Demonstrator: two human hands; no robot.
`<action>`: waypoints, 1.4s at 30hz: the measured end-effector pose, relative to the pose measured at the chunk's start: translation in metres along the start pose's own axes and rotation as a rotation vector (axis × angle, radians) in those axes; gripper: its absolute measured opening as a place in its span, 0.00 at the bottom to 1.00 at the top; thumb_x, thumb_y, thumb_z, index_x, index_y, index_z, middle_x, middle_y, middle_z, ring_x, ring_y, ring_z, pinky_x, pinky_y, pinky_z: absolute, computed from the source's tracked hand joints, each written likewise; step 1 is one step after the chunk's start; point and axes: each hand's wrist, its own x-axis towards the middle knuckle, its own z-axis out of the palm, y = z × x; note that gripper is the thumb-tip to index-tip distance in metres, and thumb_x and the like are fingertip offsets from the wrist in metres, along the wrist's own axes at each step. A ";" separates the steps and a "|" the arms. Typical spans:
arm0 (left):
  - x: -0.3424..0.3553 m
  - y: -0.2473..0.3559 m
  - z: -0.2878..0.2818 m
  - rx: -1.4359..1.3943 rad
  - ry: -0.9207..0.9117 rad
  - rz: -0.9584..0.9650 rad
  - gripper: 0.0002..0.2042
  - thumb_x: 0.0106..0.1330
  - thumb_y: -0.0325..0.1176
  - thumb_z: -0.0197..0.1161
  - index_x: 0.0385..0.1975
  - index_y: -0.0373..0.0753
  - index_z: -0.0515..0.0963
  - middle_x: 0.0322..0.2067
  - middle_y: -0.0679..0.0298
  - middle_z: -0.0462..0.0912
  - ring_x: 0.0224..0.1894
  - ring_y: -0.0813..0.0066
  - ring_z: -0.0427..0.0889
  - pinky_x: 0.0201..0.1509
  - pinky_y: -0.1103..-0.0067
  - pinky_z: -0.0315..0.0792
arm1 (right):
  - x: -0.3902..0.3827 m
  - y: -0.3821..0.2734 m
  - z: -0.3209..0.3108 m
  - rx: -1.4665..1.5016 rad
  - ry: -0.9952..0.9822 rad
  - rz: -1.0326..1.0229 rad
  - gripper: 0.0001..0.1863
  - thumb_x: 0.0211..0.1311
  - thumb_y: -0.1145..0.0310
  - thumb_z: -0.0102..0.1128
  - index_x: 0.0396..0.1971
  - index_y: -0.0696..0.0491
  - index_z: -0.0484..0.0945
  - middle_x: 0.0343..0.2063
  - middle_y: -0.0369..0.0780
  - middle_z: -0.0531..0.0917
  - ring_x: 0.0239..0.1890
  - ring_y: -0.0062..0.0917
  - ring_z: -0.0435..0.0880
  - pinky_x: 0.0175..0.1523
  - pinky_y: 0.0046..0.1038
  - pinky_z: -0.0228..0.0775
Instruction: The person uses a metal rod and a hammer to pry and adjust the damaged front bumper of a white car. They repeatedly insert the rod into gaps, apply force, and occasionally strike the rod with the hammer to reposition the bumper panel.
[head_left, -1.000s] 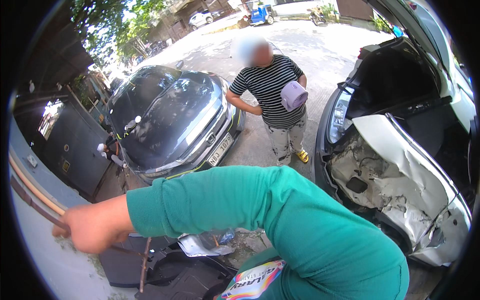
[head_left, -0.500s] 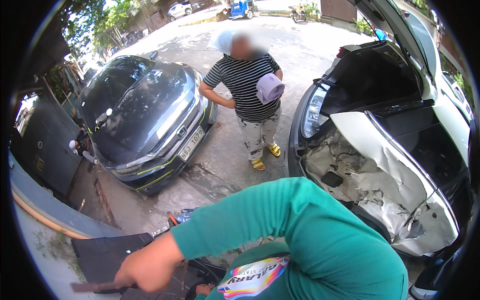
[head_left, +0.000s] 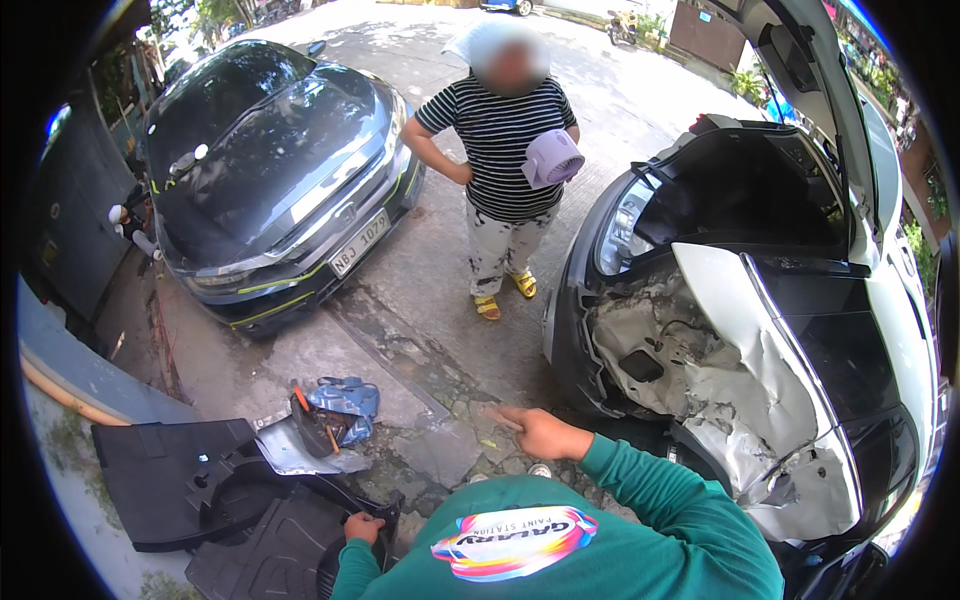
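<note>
My right hand (head_left: 556, 437) is held out in front of my body over the rough pavement, index finger stretched to the left and the other fingers curled, with nothing visible in it. Low on the left, the fingers of my left hand (head_left: 364, 528) are curled closed beside black plastic car panels (head_left: 265, 545); whether they grip an edge there I cannot make out. Next to the panels lie a silver metal piece (head_left: 290, 447), an orange-and-black tool (head_left: 300, 398) and a blue patterned cloth bag (head_left: 348, 400).
On the right stands a white car (head_left: 740, 340) with its side crumpled and its tailgate raised. A dark car (head_left: 270, 170) is parked at the left. Between them a person (head_left: 505, 150) in a striped shirt holds a lilac fan (head_left: 553, 158). A blue-grey wall (head_left: 85, 370) edges the left.
My right arm has swung from the lower left, where it crossed my body, back to the middle. The view has shifted, and the left hand, metal piece and bag now show more fully.
</note>
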 end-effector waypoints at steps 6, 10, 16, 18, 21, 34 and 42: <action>0.030 -0.004 -0.017 0.249 -0.050 0.091 0.17 0.48 0.39 0.81 0.31 0.34 0.87 0.37 0.47 0.89 0.43 0.51 0.88 0.53 0.66 0.78 | 0.031 -0.030 -0.009 -0.123 0.142 -0.145 0.42 0.57 0.81 0.50 0.76 0.61 0.55 0.74 0.60 0.58 0.76 0.51 0.59 0.78 0.36 0.55; 0.032 -0.005 -0.030 0.188 -0.084 0.008 0.16 0.49 0.40 0.79 0.31 0.33 0.87 0.34 0.48 0.89 0.40 0.50 0.88 0.49 0.64 0.79 | 0.073 -0.038 0.029 -0.148 0.044 -0.034 0.46 0.54 0.80 0.52 0.75 0.68 0.46 0.72 0.68 0.56 0.75 0.57 0.58 0.76 0.40 0.58; 0.034 0.035 -0.031 0.115 -0.033 0.128 0.16 0.47 0.37 0.81 0.27 0.32 0.85 0.30 0.48 0.88 0.35 0.54 0.88 0.46 0.64 0.79 | 0.225 0.084 -0.046 -0.151 0.299 0.659 0.45 0.65 0.70 0.52 0.76 0.68 0.41 0.73 0.68 0.54 0.73 0.61 0.61 0.76 0.42 0.58; 0.023 -0.014 -0.058 0.042 0.051 0.085 0.17 0.45 0.37 0.82 0.27 0.31 0.84 0.29 0.48 0.88 0.33 0.56 0.87 0.45 0.65 0.79 | 0.250 0.067 -0.072 0.033 0.527 0.675 0.45 0.67 0.66 0.51 0.77 0.66 0.41 0.71 0.67 0.59 0.72 0.61 0.64 0.75 0.43 0.60; 0.026 0.025 -0.028 -0.035 0.038 0.123 0.16 0.45 0.36 0.82 0.27 0.32 0.85 0.27 0.51 0.87 0.32 0.60 0.86 0.43 0.66 0.79 | 0.230 0.153 -0.167 -0.150 0.460 0.693 0.44 0.66 0.63 0.54 0.76 0.64 0.45 0.68 0.66 0.65 0.69 0.59 0.69 0.73 0.42 0.63; 0.030 -0.014 -0.050 0.215 -0.123 -0.056 0.18 0.44 0.41 0.82 0.27 0.33 0.87 0.32 0.49 0.89 0.36 0.55 0.89 0.48 0.65 0.81 | 0.046 0.234 0.065 -0.129 -0.035 0.669 0.27 0.60 0.69 0.51 0.60 0.60 0.77 0.52 0.57 0.84 0.57 0.48 0.83 0.56 0.46 0.79; 0.040 0.008 -0.061 0.136 -0.115 -0.114 0.17 0.47 0.37 0.81 0.30 0.32 0.86 0.31 0.50 0.89 0.34 0.57 0.88 0.45 0.67 0.80 | -0.101 0.294 0.113 -0.482 -0.473 0.743 0.27 0.62 0.56 0.55 0.56 0.57 0.82 0.55 0.53 0.84 0.57 0.47 0.84 0.61 0.44 0.76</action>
